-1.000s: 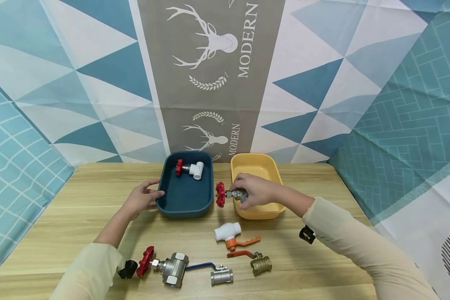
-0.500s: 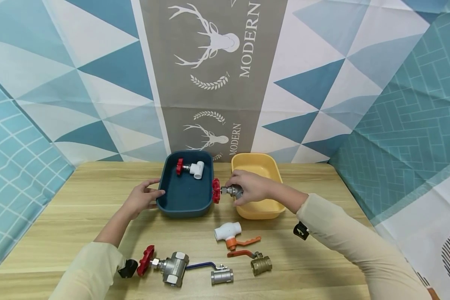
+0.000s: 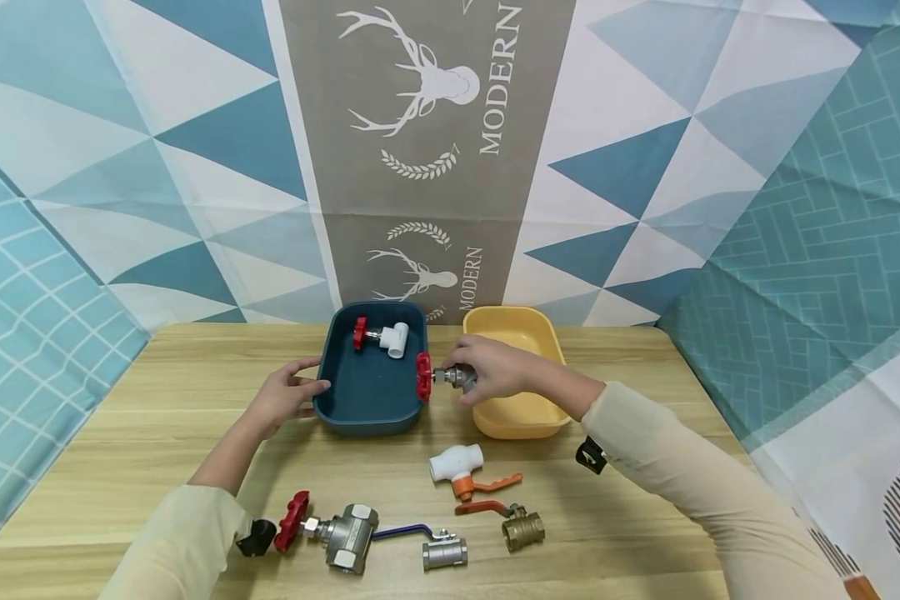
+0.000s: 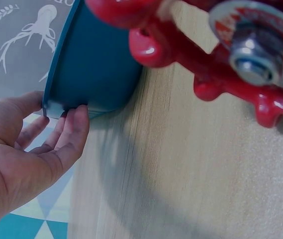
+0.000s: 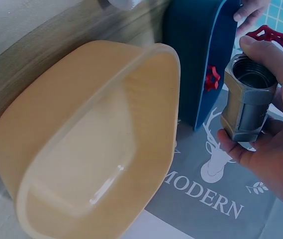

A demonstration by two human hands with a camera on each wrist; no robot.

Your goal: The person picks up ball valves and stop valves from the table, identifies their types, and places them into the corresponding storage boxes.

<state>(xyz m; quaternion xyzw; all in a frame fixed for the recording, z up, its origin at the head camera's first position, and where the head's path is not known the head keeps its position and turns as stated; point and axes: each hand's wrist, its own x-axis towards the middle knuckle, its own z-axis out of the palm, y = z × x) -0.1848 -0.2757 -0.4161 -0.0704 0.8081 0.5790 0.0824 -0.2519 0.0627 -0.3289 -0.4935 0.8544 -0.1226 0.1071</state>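
My right hand [image 3: 493, 369] holds a grey metal gate valve [image 5: 253, 97] by its body. Its red handwheel [image 3: 423, 377] points left, at the right rim of the dark blue bin [image 3: 371, 421], while the hand is over the left side of the yellow bin [image 3: 525, 427]. Thumb over the rim and fingers against the outer wall, my left hand [image 3: 283, 398] grips the blue bin's left side. Inside the blue bin lies a white plastic valve with a red wheel [image 3: 393, 340]. In the right wrist view, the held valve's open threaded end faces the camera.
In front of the bins lie a white ball valve [image 3: 456, 462] with an orange lever, a brass ball valve [image 3: 523, 529], a small steel ball valve [image 3: 444, 551] with a blue lever and a large red-wheeled gate valve [image 3: 351, 540]. A patterned cloth [image 3: 435, 192] hangs behind the table.
My right hand has moved left with the gate valve, bringing its wheel from the gap between the bins to the blue bin's right rim. The left hand has stayed on the blue bin.
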